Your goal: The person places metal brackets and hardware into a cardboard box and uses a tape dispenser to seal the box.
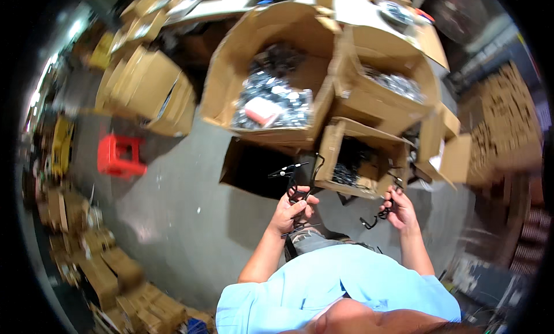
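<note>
In front of my body, my left hand (291, 211) is closed around a bundle of thin black bent pieces (295, 194), which look like wire hooks or brackets. Their ends stick out above and below my fingers, and a few shiny spots show on them. Further right, my right hand (399, 209) grips another black hooked piece (369, 223), whose curved end hangs to the left of the fingers. Just beyond this hand stands an open cardboard box (330, 152) with more black pieces (345, 174) inside. The exact kind of these pieces is too small to make out.
A large open carton (225, 86) holds shiny plastic-wrapped items and a pink-white packet (262, 110). Beside it, another carton (381, 57) contains similar bags. A dark open box (248, 171) sits lower down. On the grey floor at left stands a red stool (120, 155); stacked cartons (115, 270) line the lower left.
</note>
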Available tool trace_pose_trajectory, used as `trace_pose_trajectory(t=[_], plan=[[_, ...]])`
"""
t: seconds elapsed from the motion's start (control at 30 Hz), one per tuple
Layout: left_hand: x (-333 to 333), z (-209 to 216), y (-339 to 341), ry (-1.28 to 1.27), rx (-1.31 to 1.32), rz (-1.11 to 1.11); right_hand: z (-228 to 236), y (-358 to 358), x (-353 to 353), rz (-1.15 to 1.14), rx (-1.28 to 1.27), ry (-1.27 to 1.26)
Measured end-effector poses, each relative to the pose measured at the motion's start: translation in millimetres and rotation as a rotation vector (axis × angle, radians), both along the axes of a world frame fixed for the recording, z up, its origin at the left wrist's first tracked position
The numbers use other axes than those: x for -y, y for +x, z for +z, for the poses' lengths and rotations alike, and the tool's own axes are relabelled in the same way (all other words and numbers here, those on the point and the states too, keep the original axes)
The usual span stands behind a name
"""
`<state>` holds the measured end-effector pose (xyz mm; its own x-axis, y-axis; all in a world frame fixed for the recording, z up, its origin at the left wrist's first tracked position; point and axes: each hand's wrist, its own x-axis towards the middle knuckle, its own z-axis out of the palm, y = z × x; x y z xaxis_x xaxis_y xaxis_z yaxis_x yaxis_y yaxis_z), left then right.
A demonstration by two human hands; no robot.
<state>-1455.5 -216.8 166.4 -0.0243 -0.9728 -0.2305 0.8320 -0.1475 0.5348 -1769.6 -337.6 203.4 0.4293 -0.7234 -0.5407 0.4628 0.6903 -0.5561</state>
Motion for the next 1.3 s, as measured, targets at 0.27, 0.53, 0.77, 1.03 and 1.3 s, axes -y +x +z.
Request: trace_pose_trajectory(t=[0.27, 0.53, 0.77, 1.03, 1.3], plan=[[21.7, 30.5, -243.2, 0.044, 0.069, -0.351, 44.4, -203.3, -81.9, -0.212, 0.092, 0.006], [74.6, 53.1, -454.5, 0.119, 0.09, -0.865, 45.1, -375.3, -164.0, -0.661, -0.005, -0.061], [150.7, 30.0, -608.4, 0.326, 0.038, -0.915, 10.6, -482.5, -140.1, -1.059, 0.032, -0.034], [301.9, -25.3, -740.8, 0.579, 0.148, -0.778, -9.5, -645.0, -17.4, -1.204, -0.048, 0.079], [474.5, -6.9, -860.0, 0.413, 0.419, -0.616, -0.5, -803.7, 105.9, -1.226, -0.183, 0.044]])
